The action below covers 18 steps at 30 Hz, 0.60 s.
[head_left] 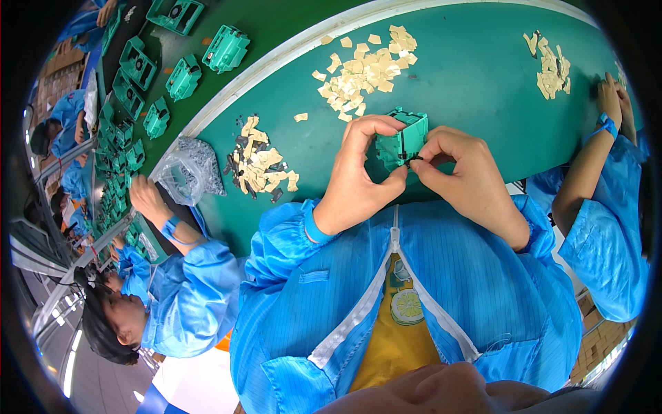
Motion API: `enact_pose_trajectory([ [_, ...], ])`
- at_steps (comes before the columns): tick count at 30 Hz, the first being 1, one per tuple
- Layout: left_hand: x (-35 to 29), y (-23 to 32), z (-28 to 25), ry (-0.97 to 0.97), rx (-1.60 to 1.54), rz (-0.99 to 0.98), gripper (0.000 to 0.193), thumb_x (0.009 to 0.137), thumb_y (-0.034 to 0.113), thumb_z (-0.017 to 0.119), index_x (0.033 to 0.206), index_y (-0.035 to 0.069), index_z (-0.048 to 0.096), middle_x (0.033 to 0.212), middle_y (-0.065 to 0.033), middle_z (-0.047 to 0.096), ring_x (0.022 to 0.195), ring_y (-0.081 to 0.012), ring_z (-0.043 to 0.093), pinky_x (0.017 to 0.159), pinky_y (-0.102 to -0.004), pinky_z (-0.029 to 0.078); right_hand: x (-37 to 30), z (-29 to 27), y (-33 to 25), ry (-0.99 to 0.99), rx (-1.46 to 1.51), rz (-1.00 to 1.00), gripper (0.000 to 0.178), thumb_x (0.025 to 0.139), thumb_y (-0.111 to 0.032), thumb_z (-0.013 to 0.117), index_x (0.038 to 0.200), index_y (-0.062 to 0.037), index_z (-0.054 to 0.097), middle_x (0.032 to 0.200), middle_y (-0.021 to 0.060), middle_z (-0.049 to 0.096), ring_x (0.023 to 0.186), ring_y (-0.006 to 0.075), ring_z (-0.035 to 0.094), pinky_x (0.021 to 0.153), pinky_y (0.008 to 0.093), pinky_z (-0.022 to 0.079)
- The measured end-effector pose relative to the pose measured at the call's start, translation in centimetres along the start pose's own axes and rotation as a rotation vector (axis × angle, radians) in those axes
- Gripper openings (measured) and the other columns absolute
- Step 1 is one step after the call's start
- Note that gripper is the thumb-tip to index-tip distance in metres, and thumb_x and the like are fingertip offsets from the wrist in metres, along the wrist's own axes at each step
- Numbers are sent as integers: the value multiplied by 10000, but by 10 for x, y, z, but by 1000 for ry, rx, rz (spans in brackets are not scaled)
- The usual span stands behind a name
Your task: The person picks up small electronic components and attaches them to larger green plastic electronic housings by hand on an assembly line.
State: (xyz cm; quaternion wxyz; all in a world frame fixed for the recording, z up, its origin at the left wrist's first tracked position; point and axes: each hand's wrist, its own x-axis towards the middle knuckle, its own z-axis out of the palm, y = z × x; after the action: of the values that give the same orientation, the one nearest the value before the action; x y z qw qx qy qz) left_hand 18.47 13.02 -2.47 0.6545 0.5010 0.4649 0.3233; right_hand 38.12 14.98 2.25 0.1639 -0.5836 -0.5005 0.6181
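Note:
A small green plastic housing [407, 138] is held up in front of my chest, over the near edge of the green work mat. My left hand [360, 169] grips it from the left, with the thumb below and the fingers around its upper side. The fingertips of my right hand [463, 165] pinch a small black piece [414, 159] against the housing's lower right side. A black strip runs up the housing's near face. What exactly the black piece is, I cannot make out.
Cream paper scraps [369, 69] lie beyond my hands. At the left are scraps mixed with black pieces [258, 162] and a clear plastic bag [189, 169] of small parts. More green housings [226, 50] line the belt at far left. Co-workers' arms [586, 165] are on both sides.

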Motion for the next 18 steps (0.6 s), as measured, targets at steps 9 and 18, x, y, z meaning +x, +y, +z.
enact_pose_trajectory([
  [9,-2,6,1,22,-126,-48,541,752,-154,629,1202,81,445,1293,-121,495,1288,-238,472,1137,-457,341,3,5,14,22,250,75,193,860,-19,705,955,4,538,832,82,653,737,138,647,663,308,533],
  [18,-3,13,-6,21,4,88,643,756,-48,760,1297,98,445,1423,-148,468,1359,-283,434,1129,-455,358,26,-1,39,-117,878,81,219,935,-44,655,1083,-89,500,950,41,672,826,90,611,717,234,461],
])
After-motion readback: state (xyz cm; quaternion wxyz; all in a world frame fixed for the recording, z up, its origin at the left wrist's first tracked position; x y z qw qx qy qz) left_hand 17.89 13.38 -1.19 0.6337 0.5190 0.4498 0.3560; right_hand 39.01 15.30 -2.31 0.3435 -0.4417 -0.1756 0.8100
